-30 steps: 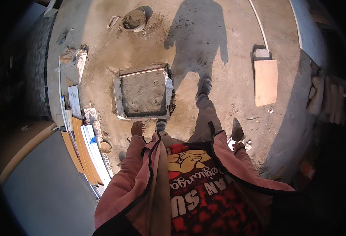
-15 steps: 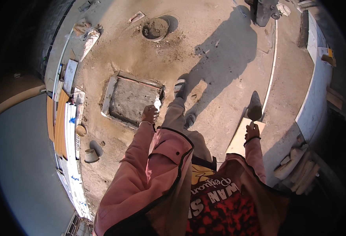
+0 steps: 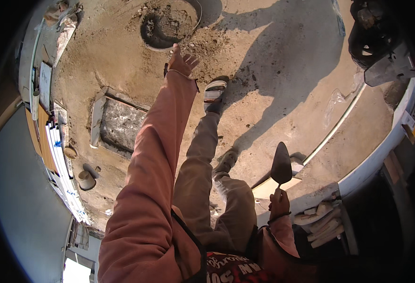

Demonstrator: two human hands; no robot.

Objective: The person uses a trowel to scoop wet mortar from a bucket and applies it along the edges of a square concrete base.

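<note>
My left hand (image 3: 181, 63) reaches far forward, its fingers spread and nothing in them. It is just short of the near rim of a round basin (image 3: 147, 41) that holds grey-brown mortar (image 3: 172, 23). Whether the fingertips touch the rim I cannot tell. Off to the right, my right hand (image 3: 279, 203) is closed on the handle of a trowel (image 3: 281, 164). The trowel's pointed blade is directed forward, away from me. Left of my legs lies a square frame (image 3: 95, 120) with rough grey mortar inside, partly hidden by my left sleeve.
Crumbs of mortar (image 3: 207, 45) lie around the basin. White strips and boards (image 3: 59, 151) line the left wall, near a small bucket (image 3: 86, 180). On the right are a pale board (image 3: 276, 187), stacked bags (image 3: 323, 224) and a dark object with clear plastic (image 3: 377, 47).
My left hand has moved from beside the square frame forward to the basin, and its fingers have spread. I have stepped closer to the basin. The trowel stays in my right hand.
</note>
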